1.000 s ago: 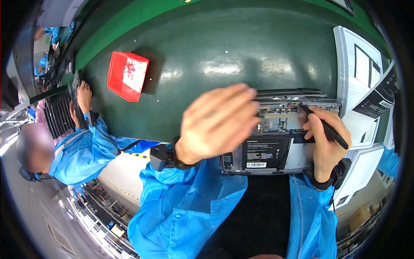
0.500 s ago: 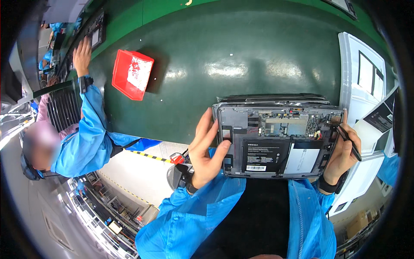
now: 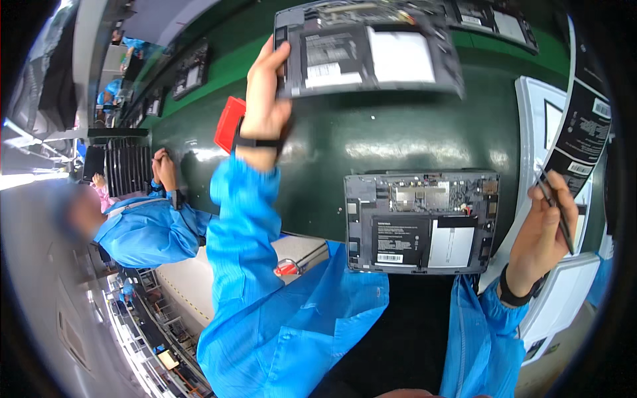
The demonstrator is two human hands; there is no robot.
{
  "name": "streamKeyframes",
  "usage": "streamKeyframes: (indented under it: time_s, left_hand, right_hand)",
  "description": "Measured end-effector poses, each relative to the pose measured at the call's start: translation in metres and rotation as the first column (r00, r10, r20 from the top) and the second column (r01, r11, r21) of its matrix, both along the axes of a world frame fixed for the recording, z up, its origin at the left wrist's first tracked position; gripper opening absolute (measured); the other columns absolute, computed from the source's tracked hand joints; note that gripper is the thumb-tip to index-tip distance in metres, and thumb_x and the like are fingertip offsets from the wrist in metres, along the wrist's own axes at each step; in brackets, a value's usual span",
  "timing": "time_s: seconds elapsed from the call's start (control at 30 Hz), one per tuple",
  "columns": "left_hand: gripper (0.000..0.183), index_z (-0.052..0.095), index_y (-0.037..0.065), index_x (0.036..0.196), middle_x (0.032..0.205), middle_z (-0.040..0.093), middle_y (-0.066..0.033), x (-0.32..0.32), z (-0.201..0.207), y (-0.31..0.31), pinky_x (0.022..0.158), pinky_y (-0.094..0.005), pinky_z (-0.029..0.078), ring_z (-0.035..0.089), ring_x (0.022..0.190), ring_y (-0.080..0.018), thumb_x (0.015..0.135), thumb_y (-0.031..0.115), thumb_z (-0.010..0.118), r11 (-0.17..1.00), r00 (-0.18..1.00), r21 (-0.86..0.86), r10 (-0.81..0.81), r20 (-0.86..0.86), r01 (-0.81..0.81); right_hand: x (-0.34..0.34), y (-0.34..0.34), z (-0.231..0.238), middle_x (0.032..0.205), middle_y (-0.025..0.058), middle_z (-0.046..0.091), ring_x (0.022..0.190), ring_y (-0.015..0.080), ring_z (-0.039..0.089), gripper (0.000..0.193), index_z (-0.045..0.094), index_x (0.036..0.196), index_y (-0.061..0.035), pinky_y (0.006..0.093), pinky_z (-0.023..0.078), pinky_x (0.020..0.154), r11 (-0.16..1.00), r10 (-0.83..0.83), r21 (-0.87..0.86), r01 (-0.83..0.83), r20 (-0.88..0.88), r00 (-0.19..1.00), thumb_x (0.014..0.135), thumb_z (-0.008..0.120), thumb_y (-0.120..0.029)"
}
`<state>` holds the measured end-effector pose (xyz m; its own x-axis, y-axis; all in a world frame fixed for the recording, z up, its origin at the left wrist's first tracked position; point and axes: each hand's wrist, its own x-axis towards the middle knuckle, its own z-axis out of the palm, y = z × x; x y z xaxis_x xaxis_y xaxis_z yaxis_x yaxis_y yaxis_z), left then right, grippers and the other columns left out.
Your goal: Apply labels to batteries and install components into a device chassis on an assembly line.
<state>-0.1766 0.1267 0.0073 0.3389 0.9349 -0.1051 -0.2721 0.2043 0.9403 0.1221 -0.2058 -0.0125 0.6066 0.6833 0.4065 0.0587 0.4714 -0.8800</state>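
Note:
My left hand [image 3: 267, 89] is closed on the left edge of an opened tablet [image 3: 405, 60], raised over the far side of the table and smeared by motion. A second opened tablet [image 3: 430, 262] lies at the table's near edge in front of me, its circuit board, black battery label and pale panel showing. At the right, my right hand [image 3: 541, 232] grips slim black tweezers [image 3: 563, 215]. Their tips are beside a curved sheet of black labels [image 3: 580, 136]; whether they touch it I cannot tell.
A red bin [image 3: 229, 125] stands partly behind my left forearm. White trays [image 3: 531, 99] are stacked at the right. More opened tablets [image 3: 494, 23] lie on the green strip along the far side. A co-worker in blue [image 3: 149, 229] sits at the left.
My left hand has carried the upper tablet away from me to the far side, uncovering another. My right hand has left the tablet's edge and moved right with the tweezers, beside the label sheet.

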Motion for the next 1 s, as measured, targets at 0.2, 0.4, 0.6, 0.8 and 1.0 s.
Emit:
streamKeyframes:
  time_s: [0.2,0.4,0.6,0.8,1.0]
  left_hand:
    - [0.047,0.054,-0.001,0.138,0.111,0.069,-0.0096,-0.007,-0.047,0.154,0.087,-0.0384,0.057,0.068,0.093,-0.0208,0.094,0.009,0.065,0.968,0.961,0.053,0.248,-0.124,-0.244]
    - [0.046,0.066,-0.008,0.117,0.101,0.073,-0.0225,0.029,-0.05,0.127,0.084,-0.0359,0.056,0.072,0.093,-0.0299,0.083,0.022,0.077,0.643,0.601,0.756,0.559,-0.571,0.121]
    - [0.031,0.071,0.002,0.105,0.1,0.072,-0.0133,0.071,0.007,-0.116,0.079,-0.0361,0.057,0.07,0.088,-0.0295,0.08,0.019,0.081,0.296,0.631,0.585,-0.087,-0.771,0.755]
    - [0.021,0.07,0.002,0.097,0.094,0.071,-0.0093,0.083,-0.034,-0.16,0.074,-0.0364,0.058,0.069,0.084,-0.0277,0.081,0.014,0.077,0.387,0.625,0.554,-0.077,-0.777,0.737]
    - [0.019,0.069,-0.001,0.096,0.093,0.07,-0.011,0.076,-0.032,-0.167,0.071,-0.0372,0.059,0.07,0.085,-0.0282,0.08,0.005,0.076,0.375,0.661,0.596,-0.065,-0.748,0.711]
  right_hand:
    - [-0.017,-0.018,-0.001,0.127,0.0255,0.062,0.097,0.0243,0.07,0.026,0.062,0.12,0.0048,0.0325,0.055,0.084,0.967,-0.086,-0.243,0.077,-0.029,0.996,0.094,0.059,0.005]
    - [-0.03,-0.018,-0.002,0.125,0.0225,0.062,0.101,0.0256,0.069,0.025,0.064,0.115,0.0074,0.0331,0.057,0.088,0.941,-0.046,-0.339,0.0,-0.127,0.991,0.09,0.061,0.011]
    - [-0.044,0.013,0.0,0.117,0.0189,0.063,0.098,0.0224,0.068,0.025,0.066,0.112,0.0075,0.0302,0.056,0.084,0.9,0.03,-0.43,-0.071,-0.101,0.994,0.087,0.064,0.014]
    - [-0.063,0.031,-0.007,0.109,0.0154,0.064,0.074,0.0125,0.063,0.021,0.063,0.109,0.0071,0.0224,0.05,0.056,0.903,0.03,-0.416,-0.108,-0.19,0.981,0.089,0.065,0.01]
    - [-0.07,0.029,-0.017,0.104,0.0126,0.066,0.072,0.0092,0.061,0.018,0.067,0.103,0.0062,0.0202,0.048,0.055,0.867,0.07,-0.491,-0.08,-0.039,0.997,0.086,0.07,0.008]
